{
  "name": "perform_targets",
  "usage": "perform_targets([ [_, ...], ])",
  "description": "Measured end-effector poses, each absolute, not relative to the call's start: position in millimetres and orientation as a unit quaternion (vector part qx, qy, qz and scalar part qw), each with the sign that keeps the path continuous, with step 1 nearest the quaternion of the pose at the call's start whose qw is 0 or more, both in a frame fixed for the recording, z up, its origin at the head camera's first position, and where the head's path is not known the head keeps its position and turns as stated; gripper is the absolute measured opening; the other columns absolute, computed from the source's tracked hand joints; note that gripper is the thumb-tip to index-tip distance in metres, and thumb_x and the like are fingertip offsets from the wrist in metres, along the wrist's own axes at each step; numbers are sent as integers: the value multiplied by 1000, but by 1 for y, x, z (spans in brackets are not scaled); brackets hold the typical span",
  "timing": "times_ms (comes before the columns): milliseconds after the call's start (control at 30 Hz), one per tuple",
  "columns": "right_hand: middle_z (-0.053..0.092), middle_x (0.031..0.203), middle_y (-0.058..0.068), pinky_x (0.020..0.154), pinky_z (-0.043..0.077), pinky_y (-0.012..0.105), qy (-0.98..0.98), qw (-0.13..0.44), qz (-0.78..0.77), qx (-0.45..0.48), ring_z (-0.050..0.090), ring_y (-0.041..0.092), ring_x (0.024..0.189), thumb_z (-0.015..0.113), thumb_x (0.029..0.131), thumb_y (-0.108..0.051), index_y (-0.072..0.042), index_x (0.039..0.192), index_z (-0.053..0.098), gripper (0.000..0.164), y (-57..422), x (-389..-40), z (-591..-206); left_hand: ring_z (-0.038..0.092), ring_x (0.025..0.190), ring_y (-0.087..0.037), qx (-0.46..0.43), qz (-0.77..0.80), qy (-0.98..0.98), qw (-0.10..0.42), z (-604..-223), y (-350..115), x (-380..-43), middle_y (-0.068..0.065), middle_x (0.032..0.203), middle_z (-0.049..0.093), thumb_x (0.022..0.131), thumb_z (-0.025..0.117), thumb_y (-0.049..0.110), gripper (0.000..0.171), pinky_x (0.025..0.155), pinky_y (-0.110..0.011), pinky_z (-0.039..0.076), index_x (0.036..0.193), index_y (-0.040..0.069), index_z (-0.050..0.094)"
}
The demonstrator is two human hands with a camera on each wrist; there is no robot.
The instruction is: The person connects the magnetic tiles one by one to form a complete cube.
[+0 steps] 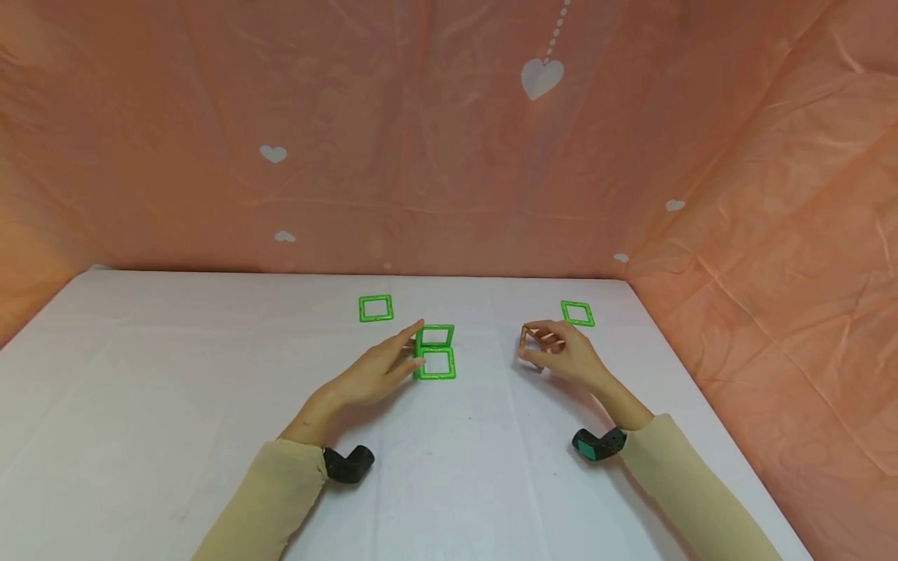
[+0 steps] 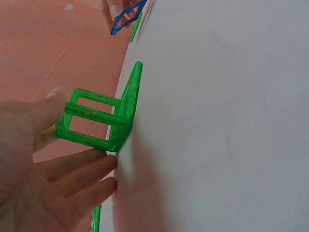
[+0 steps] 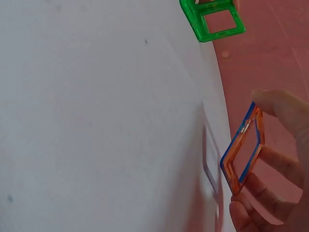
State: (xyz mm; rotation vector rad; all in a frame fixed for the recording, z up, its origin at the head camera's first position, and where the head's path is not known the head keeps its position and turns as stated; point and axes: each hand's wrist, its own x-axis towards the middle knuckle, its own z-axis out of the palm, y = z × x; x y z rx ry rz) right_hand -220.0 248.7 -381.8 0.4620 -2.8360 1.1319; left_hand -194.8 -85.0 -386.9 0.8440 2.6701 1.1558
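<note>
My left hand (image 1: 372,374) holds the left edge of a joined group of green square magnetic frame tiles (image 1: 438,376), with thumb and index finger on it. In the left wrist view, one tile of this group (image 2: 96,114) stands at an angle to another; the lower fingers are extended beside it. Off to the right, my right hand (image 1: 571,357) pinches a square frame tile (image 1: 522,337) between thumb and fingertips, tilted up just over the table. It shows orange and blue edges in the right wrist view (image 3: 231,178); whether it is two stacked tiles I cannot tell.
One loose green square tile (image 1: 376,318) lies behind the left hand. Another green tile (image 1: 581,322) lies just beyond the right hand. The white-covered table (image 1: 210,436) ends at an orange cloth backdrop (image 1: 421,195) at the back and sides. Each wrist wears a black device (image 1: 349,465).
</note>
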Motion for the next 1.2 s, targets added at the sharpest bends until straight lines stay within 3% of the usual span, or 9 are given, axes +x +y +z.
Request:
perform_targets([
  [633,68,110,19,85,54,43,-883,12,455,116,68,31,98,79,79,-24,-10,121,63,47,230,-220,-375,45,130,-38,278,380,881,56,-385,-85,-194,-25,136,51,101,50,21,63,108,-53,33,152,1,19],
  [1200,65,116,22,86,54,40,-857,12,500,127,65,36,104,78,80,-12,0,125,58,51,213,-218,-369,46,129,-39,285,389,874,55,-384,-84,-194,-26,135,51,100,50,19,62,107,-53,34,151,-1,19],
])
